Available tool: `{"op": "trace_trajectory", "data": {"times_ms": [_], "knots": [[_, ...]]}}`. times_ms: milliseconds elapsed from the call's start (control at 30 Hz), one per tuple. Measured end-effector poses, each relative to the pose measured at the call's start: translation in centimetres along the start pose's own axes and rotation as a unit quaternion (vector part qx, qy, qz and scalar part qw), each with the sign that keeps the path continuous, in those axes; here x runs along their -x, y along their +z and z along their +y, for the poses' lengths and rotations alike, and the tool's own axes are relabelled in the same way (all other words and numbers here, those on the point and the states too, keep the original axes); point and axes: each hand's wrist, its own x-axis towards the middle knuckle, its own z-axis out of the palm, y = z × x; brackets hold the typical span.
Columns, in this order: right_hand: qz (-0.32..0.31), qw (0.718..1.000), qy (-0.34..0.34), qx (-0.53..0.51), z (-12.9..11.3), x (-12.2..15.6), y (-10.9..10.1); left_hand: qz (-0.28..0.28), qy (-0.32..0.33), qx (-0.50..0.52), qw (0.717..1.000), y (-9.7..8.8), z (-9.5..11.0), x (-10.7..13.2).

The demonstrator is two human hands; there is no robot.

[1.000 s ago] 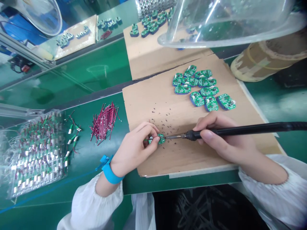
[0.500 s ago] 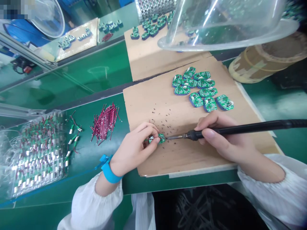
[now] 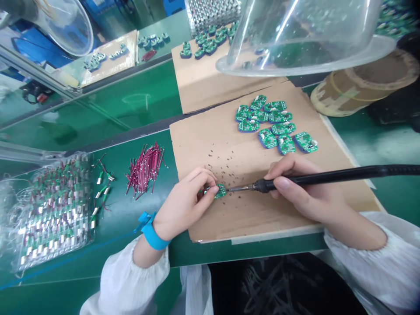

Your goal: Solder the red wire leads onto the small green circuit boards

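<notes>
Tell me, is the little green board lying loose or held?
Held. The left hand pinches the little green board against the cardboard, while the right hand holds the soldering iron tip to it.

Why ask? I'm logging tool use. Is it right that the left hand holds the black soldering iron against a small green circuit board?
No: in the head view the right hand holds the black soldering iron against the small green circuit board.

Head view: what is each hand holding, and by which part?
The left hand pinches a small green circuit board by its left edge; the right hand holds a black soldering iron near the front end of its handle.
</notes>
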Motion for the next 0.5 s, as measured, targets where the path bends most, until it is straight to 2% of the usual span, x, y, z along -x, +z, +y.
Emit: {"op": "trace_trajectory", "data": {"times_ms": [500], "knots": [[-0.008,1.0,0.002,0.02,0.14,-0.01,-0.02,-0.006,-0.002,-0.004,1.0,-0.01,-0.09,0.06]]}}
